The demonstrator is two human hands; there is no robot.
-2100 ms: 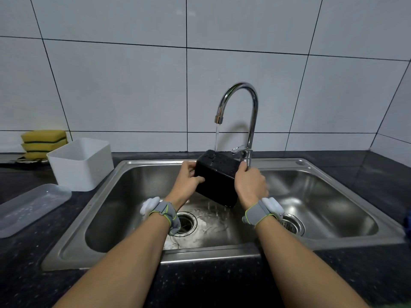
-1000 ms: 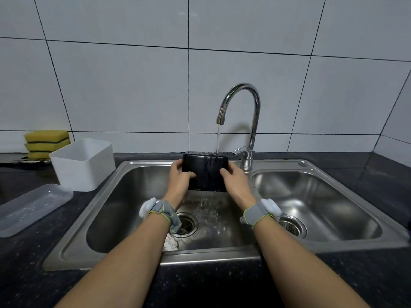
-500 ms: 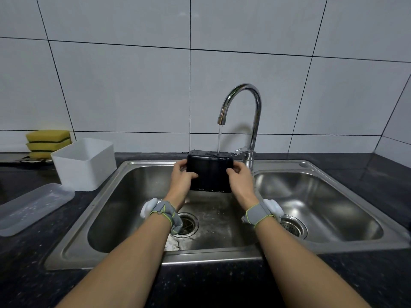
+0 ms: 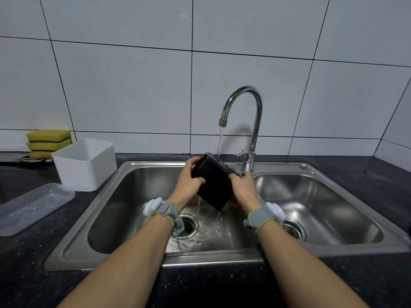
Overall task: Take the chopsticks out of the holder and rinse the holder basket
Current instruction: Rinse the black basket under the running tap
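Landmark for all positions: the tap [image 4: 242, 121], chrome gooseneck, mounted at the back rim between the two bowls of the steel sink [image 4: 138, 172].

Holder basket [image 4: 212, 184]: black, box-shaped, held in the air over the left bowl, directly below the tap spout. It is tilted, upper edge toward the tap base, lower corner pointing down toward the near side. Water stream [image 4: 220, 141] falls from the spout onto the basket's upper edge. Thin streams run off the lower corner into the bowl.

Left hand [image 4: 191, 177]: fingers curled over the basket's upper left corner, thumb across the near face. It grips the basket.

Right hand [image 4: 243, 187]: wrapped round the basket's right side below the tap base, fingertips at the top edge. It also grips the basket. Each wrist carries a grey band with a white unit.

Left-bowl drain [image 4: 186, 225]: below the basket, nearer than the tap; wet floor around it. Right-bowl drain [image 4: 293, 230]: to the right of the tap, near side.

On the dark worktop [image 4: 222, 285], left of the tap: white rectangular tub [image 4: 85, 164] just beside the sink rim; clear plastic lid [image 4: 31, 207] nearer and further left; stacked yellow sponges [image 4: 47, 141] behind the tub, against the white tiled wall [image 4: 133, 85].
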